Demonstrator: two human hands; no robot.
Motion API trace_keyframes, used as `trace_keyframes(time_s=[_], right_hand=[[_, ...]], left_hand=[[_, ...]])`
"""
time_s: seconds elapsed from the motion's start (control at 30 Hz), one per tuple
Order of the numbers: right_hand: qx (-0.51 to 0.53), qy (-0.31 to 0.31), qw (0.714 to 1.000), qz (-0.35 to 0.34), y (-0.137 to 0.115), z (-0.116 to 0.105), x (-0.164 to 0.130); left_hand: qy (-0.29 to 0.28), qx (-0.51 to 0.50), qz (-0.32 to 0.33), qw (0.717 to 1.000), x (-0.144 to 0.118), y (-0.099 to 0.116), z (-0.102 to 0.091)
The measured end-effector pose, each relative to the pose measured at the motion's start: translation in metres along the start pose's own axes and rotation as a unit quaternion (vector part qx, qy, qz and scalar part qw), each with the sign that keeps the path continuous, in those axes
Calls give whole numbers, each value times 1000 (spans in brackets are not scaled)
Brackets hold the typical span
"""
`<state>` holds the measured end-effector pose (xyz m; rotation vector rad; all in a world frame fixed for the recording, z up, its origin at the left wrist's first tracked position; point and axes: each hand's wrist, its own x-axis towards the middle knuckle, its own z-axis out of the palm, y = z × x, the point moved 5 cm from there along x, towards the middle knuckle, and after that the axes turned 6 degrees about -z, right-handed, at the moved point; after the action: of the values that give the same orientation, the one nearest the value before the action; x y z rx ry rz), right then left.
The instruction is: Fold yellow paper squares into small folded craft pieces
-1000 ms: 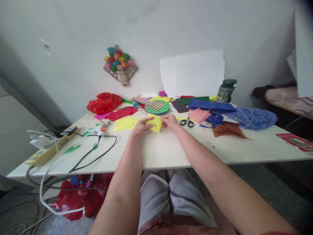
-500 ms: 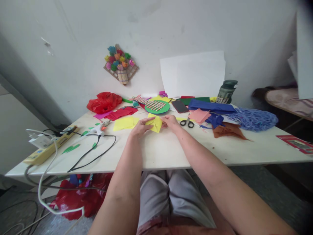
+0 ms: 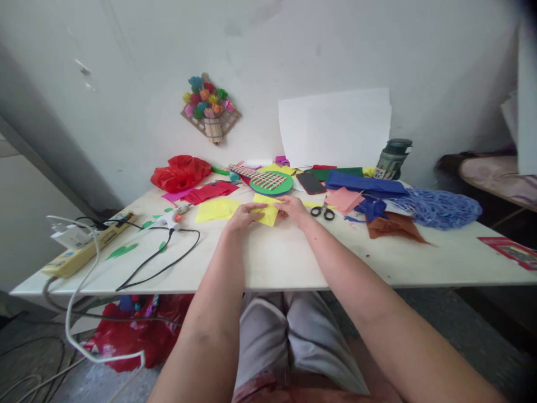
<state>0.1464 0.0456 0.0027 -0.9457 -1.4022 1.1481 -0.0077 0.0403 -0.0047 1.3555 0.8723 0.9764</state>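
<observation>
Your left hand [image 3: 244, 215] and your right hand [image 3: 293, 208] meet over a small piece of yellow paper [image 3: 267, 213] lying on the white surface [image 3: 293, 257] — the fingers of each hand pinch it at opposite edges, the left from the near left side, the right from the far right corner. The paper sits toward the far middle of the surface, just in front of a round green disc with woven strips [image 3: 268, 181]. A larger yellow sheet [image 3: 215, 210] lies just beside your left hand, and black-handled scissors [image 3: 322, 211] lie near your right — apart from it. Further right are a pink sheet [image 3: 344, 198], crumpled brown paper [image 3: 392, 226] and a heap of blue shreds [image 3: 436, 208]. To the left, a glue gun [image 3: 172, 219] rests with its black cord looping toward you.
</observation>
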Motion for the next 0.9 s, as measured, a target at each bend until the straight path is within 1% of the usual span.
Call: trace_keyframes(time_s=[0.07,0.13,0.3,0.5,0.67,0.9], right_hand=[[5,-27,1000,0,1,3,0],[3,-39,999,-4,1,4,-1],[-10,-23,1000,-18,-3,6,-4],[-25,-17,999,-30,-6,8,-5],[-39,-12,998,-44,-6,8,-3],[-40,-23,998,-44,-3,10,-3]], left_hand=[[1,-5,0,1000,1,-1,-1],[-3,-14,-2,1000,1,-1,-1],[-12,-31,-2,999,1,-1,1],[7,-9,-3,1000,2,-2,0],[2,-8,-14,1000,2,-2,-1],[26,-4,-22,999,3,-5,-2]])
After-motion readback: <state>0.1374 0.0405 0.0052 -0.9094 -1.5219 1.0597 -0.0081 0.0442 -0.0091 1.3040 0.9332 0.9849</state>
